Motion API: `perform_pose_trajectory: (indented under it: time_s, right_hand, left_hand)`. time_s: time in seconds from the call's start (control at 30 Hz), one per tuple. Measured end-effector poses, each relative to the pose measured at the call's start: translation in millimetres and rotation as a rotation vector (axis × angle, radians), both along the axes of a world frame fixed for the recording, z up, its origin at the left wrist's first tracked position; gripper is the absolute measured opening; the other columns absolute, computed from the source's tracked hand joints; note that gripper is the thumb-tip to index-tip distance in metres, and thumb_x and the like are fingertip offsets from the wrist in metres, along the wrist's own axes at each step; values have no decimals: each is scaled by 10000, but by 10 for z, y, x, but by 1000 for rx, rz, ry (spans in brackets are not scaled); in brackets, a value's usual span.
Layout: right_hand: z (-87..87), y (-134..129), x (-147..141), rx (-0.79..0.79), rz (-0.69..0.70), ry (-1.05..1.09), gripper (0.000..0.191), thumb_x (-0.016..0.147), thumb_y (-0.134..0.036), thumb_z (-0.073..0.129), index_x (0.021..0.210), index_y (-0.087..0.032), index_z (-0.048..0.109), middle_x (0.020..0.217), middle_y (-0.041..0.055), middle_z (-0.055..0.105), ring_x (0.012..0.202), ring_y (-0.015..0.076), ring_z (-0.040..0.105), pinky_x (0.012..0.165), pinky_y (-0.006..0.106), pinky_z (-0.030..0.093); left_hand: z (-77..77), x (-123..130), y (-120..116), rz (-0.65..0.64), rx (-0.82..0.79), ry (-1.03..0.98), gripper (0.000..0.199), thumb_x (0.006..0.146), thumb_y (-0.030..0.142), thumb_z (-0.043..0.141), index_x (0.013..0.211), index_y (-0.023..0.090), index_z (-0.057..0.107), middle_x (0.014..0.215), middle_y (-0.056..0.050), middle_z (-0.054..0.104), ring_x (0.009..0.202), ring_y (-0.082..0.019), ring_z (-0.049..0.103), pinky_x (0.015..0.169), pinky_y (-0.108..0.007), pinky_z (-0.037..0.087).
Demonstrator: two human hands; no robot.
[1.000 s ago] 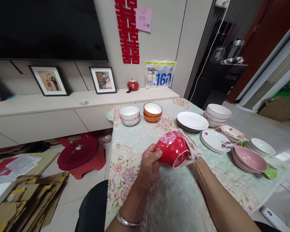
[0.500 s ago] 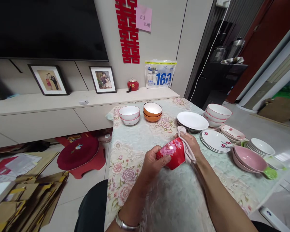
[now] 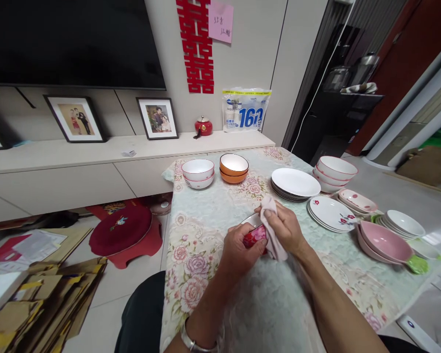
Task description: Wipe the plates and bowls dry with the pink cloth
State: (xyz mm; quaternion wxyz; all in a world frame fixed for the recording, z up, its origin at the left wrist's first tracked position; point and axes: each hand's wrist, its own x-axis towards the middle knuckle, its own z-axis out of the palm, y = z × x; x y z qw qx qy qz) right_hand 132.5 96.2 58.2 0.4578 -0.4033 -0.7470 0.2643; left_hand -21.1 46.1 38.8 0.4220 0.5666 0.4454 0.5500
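A red bowl with pink flowers [image 3: 255, 236] is held above the table, its white inside partly showing. My left hand [image 3: 242, 247] grips its left side, thumb across the outer wall. With my right hand [image 3: 284, 226] I pinch a pale pink cloth [image 3: 270, 223] over the bowl's right rim; the cloth's end hangs down outside. Beyond the hands stand two stacked orange bowls [image 3: 234, 177] and two stacked white bowls with pink rims [image 3: 198, 182]. To the right of my right hand is a stack of white plates [image 3: 296, 181].
Flowered plates [image 3: 330, 214], pink leaf-handled dishes [image 3: 385, 241], small white bowls [image 3: 404, 223], spotted dishes [image 3: 357, 201] and large white bowls [image 3: 337, 168] crowd the right side of the cloth-covered table [image 3: 191, 240]. A red stool [image 3: 127, 233] and flattened cardboard [image 3: 47, 299] lie to the left.
The bowl has tilted so that its white inside shows, and more of its outside is covered by my hands. My right hand has shifted left with the cloth, onto the rim.
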Motion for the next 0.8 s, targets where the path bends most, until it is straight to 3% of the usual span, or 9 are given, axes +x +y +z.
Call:
perform_pose_trajectory:
  time_s: [0.13,0.23,0.33,0.43,0.63,0.7,0.8]
  right_hand:
    - [-90,130,112,-475,-4,422,430,829,-590,600,897,-185,729,758,36,665,623,167,576,589,287,434]
    - [-101,195,168,-623,-10,537,465,746,-616,679,826,-162,739,682,28,648,560,143,553,544,267,417]
    - [-104,235,211,-655,-67,542,486,716,-638,700,805,-163,744,663,38,663,587,169,591,568,284,447]
    - [-110,257,250,-623,-78,528,478,697,-646,718,785,-177,741,692,46,684,626,188,618,606,300,470]
    - [-42,188,215,-666,-73,596,427,634,-558,793,792,-170,712,468,-44,505,423,108,429,446,246,314]
    - [-45,157,190,-645,-48,621,418,644,-542,792,808,-168,703,456,-64,463,403,87,369,432,233,261]
    - [-88,124,167,-538,-31,581,403,723,-552,727,862,-175,705,518,-48,508,437,97,390,458,244,283]
  left_hand:
    - [-26,-8,-26,-126,-207,-225,265,657,322,762,624,191,534,543,49,426,529,-103,336,526,-254,259]
    - [-54,16,-32,-167,-272,-446,338,614,347,807,638,181,513,548,54,442,538,-92,360,539,-239,273]
    - [-48,36,-27,-188,-295,-654,345,603,327,822,665,176,518,589,39,520,561,-99,423,577,-238,322]
    - [-10,27,-20,-239,-315,-715,349,609,344,825,676,169,531,622,19,563,581,-106,449,603,-243,343]
    - [0,-33,-16,-276,-317,-376,368,705,444,775,684,175,525,589,42,460,564,-92,361,558,-237,268]
    - [-16,-43,-19,-294,-303,-303,372,696,455,777,690,179,528,580,47,441,554,-93,350,544,-241,258]
    - [-17,-40,-26,-264,-262,-259,359,692,455,771,670,185,536,569,48,427,541,-97,342,532,-247,254]
